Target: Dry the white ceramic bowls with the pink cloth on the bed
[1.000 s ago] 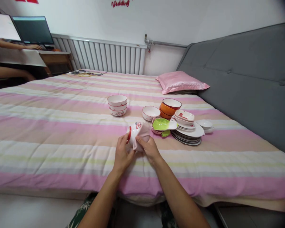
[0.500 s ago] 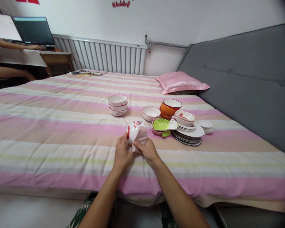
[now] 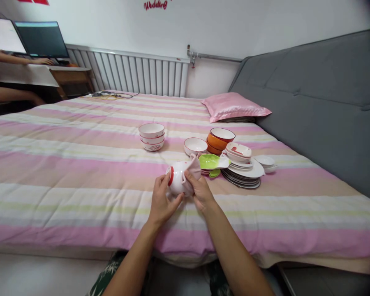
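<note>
A white bowl (image 3: 177, 181) with a red foot ring is tilted on its side between my hands, above the near part of the bed. My left hand (image 3: 163, 199) grips it by the foot and lower side. In my right hand (image 3: 200, 191) is a pale pink cloth (image 3: 195, 166), pressed against the bowl's rim side. Beyond them stand a stack of white bowls (image 3: 152, 139) and a single white bowl (image 3: 195, 145). A green leaf-shaped dish (image 3: 209, 162) lies just right of the cloth.
Orange bowls (image 3: 217, 142), stacked plates (image 3: 253, 169) and small white dishes (image 3: 265, 161) stand to the right on the striped bed (image 3: 80, 172). Farther back are a pink pillow (image 3: 234, 106) and cables (image 3: 111, 95). A person's arm (image 3: 12, 58) rests at a desk, far left.
The bowl has turned between my hands, hiding its printed picture. My right hand and the cloth have moved right and up along the rim side, and my left thumb has shifted under the bowl.
</note>
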{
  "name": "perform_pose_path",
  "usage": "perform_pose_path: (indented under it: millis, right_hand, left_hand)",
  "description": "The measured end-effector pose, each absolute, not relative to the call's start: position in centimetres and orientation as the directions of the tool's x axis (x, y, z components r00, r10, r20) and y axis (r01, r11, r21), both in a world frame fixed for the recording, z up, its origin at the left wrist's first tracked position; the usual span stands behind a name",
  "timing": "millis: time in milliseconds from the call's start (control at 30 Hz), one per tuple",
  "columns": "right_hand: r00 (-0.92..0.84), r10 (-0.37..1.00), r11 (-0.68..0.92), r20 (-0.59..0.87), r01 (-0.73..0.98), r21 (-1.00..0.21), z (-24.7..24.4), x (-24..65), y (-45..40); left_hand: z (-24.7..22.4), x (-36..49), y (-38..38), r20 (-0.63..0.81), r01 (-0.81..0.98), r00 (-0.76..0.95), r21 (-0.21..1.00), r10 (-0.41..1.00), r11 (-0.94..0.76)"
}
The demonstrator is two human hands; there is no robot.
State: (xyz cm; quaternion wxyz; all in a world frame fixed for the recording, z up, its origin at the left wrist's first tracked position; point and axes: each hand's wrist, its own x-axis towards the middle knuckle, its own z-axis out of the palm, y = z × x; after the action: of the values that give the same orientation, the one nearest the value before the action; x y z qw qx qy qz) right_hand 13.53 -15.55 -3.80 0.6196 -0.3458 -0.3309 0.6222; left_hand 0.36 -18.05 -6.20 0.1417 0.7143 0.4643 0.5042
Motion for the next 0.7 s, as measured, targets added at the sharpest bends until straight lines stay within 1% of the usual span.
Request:
perform_pose_path:
  millis: [200,367,500,700]
  right_hand:
    - [-0.090,0.996,-0.050,-0.009,-0.467,-0.883,-4.3,12.9,-16.0]
    - [-0.107,0.993,0.001,0.049,-0.409,-0.912,-4.6,12.4,-16.3]
    - [-0.081,0.995,0.028,0.063,-0.381,-0.924,-4.8,12.3,-16.3]
    - [-0.074,0.997,-0.002,0.025,-0.344,-0.939,-4.9,12.4,-16.3]
  left_hand:
    - [-6.6,0.0,-17.5,0.577,0.522,0.013,0.692,0.816,-0.498]
    - [-6.7,-0.1,-17.4,0.576,0.516,-0.024,0.707,0.817,-0.483]
    - [-6.3,-0.1,-17.7,0.584,0.515,-0.001,0.696,0.812,-0.500]
    - [-5.8,-0.2,-18.1,0.564,0.468,0.059,0.713,0.824,-0.522]
